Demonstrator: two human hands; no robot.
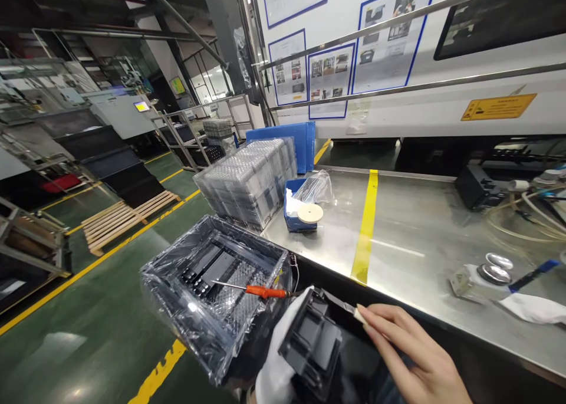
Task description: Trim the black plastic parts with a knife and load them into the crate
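My left hand [278,357], in a white glove, is wrapped around a black plastic part [313,345] at the bottom centre. Bare, my right hand [409,357] pinches a thin blade-like tool [349,307] whose tip rests against the part's upper edge. Just left of the hands stands a bin lined with clear plastic [212,286], holding black parts in a clear tray. An orange-handled screwdriver [256,289] lies across the bin's top.
A steel workbench [415,227] with a yellow stripe runs to the right. On it are stacked clear trays [250,180], a small blue box with a tape roll [303,214], a white cloth with metal discs [499,274] and cables. Wooden pallets lie on the green floor.
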